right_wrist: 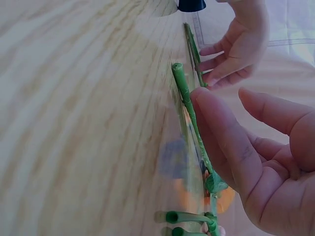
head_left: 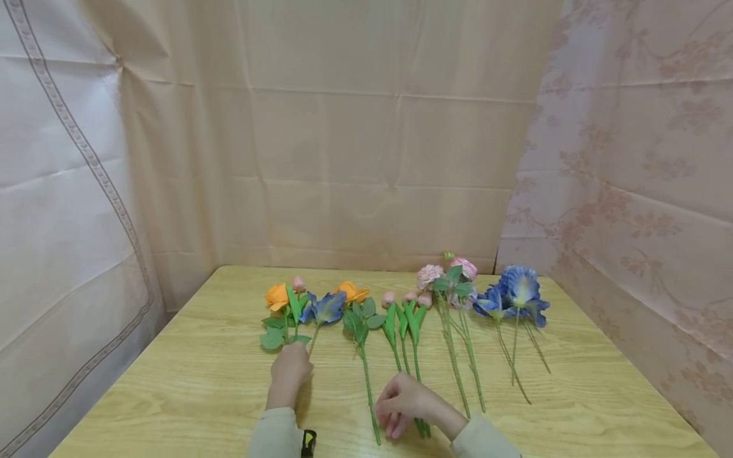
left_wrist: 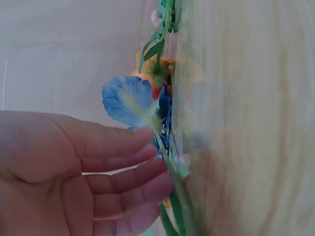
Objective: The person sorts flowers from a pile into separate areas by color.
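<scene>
My left hand (head_left: 291,369) is at the lower stems of a group at the table's left: an orange rose (head_left: 277,297), a pink tulip (head_left: 298,284) and a blue iris (head_left: 325,308). In the left wrist view its fingers are extended, their tips by the stem of the blue iris (left_wrist: 128,98). My right hand (head_left: 403,404) is low over the table, beside the stem of a second orange rose (head_left: 352,292). Its thumb and index finger stand apart in the right wrist view, the index next to a green stem (right_wrist: 189,105). Pink tulips (head_left: 388,298) lie just beyond, stems partly hidden by that hand.
Farther right on the wooden table (head_left: 189,381) lie pink ruffled flowers (head_left: 429,275) and blue irises (head_left: 520,286), stems toward me. A beige cloth (head_left: 366,140) hangs behind. Patterned cloth (head_left: 647,191) closes the right side, pale cloth (head_left: 63,222) the left.
</scene>
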The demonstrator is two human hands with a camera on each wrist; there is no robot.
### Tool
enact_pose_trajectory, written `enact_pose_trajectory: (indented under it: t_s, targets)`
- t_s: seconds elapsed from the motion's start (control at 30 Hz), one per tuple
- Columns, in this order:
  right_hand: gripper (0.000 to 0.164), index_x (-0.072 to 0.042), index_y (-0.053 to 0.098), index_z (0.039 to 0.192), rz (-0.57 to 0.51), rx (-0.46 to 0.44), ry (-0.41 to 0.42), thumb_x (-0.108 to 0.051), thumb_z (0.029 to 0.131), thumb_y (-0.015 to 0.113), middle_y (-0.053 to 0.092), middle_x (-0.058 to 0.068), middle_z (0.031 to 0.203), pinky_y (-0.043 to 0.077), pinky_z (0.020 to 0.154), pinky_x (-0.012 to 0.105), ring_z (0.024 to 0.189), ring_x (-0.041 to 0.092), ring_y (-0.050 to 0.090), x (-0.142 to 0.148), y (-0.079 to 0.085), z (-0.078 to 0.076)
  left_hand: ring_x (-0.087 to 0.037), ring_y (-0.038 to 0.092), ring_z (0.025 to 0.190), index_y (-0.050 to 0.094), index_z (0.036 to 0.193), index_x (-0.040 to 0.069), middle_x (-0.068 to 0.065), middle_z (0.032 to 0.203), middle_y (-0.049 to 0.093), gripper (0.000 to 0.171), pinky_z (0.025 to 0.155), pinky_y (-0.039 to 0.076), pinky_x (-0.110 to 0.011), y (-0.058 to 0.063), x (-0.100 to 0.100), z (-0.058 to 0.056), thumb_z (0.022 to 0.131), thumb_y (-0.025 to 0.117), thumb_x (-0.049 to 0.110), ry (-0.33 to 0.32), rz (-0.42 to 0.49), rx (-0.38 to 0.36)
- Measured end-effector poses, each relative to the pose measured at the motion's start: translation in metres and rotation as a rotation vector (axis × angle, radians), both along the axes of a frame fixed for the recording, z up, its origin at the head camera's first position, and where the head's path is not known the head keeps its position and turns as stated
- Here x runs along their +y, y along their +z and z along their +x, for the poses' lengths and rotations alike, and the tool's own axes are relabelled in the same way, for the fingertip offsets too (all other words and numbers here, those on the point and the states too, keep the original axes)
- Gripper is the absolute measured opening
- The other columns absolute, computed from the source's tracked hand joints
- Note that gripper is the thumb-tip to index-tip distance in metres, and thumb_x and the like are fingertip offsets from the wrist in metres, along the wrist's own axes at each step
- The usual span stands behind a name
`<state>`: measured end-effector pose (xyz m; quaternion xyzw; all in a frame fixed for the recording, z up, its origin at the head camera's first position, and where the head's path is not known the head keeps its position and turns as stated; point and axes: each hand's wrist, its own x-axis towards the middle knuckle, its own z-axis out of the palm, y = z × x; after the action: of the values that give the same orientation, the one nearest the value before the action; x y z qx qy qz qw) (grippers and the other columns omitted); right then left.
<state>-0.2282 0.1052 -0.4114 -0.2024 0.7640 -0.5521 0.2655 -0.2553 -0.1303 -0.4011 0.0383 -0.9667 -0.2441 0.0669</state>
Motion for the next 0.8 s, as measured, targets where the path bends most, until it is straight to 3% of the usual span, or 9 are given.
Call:
enact_pose_trajectory:
  t_s: [0.2, 0.5, 0.7, 0.8]
  targets:
    - [0.014, 0.01, 0.062, 0.078, -0.008, -0.005, 0.007, -0.003, 0.083, 0.059, 0.061, 0.014, 0.063, 0.05, 0.047, 0.03, 0.05, 0.02, 0.061, 0.0003, -0.0017, -0.0001, -0.034, 0.058, 0.073, 0.056, 0.072, -0.001, -0.019, 0.076, 0.058, 0.011, 0.056, 0.047, -0.043, -0.0054, -0.0016, -0.0019, 0.077, 0.05, -0.009, -0.001, -0.033, -0.039]
    - [0.016, 0.011, 0.062, 0.078, -0.022, -0.015, 0.02, -0.004, 0.083, 0.059, 0.062, 0.015, 0.064, 0.05, 0.047, 0.03, 0.05, 0.019, 0.061, 0.0011, -0.0024, -0.0009, -0.029, 0.055, 0.066, 0.052, 0.069, -0.002, -0.014, 0.067, 0.053, 0.012, 0.057, 0.046, -0.04, -0.0088, -0.0045, -0.0023, 0.076, 0.05, -0.011, -0.055, -0.033, 0.004]
    - [0.015, 0.011, 0.062, 0.08, -0.042, 0.002, 0.026, -0.003, 0.082, 0.058, 0.062, 0.017, 0.065, 0.05, 0.048, 0.031, 0.052, 0.021, 0.062, 0.0029, -0.0013, -0.001, -0.016, 0.032, 0.047, 0.03, 0.05, 0.012, 0.001, 0.049, 0.026, 0.034, 0.046, 0.034, -0.03, -0.0074, -0.0079, -0.0031, 0.069, 0.049, -0.009, -0.093, 0.003, 0.075]
    - [0.015, 0.011, 0.062, 0.081, -0.048, 0.013, 0.016, -0.003, 0.081, 0.057, 0.061, 0.019, 0.064, 0.051, 0.048, 0.032, 0.051, 0.021, 0.061, 0.0025, -0.0005, -0.0015, -0.013, 0.023, 0.046, 0.026, 0.048, 0.015, 0.004, 0.049, 0.019, 0.039, 0.043, 0.027, -0.026, -0.004, -0.0073, -0.0025, 0.071, 0.049, -0.008, -0.079, 0.086, 0.078]
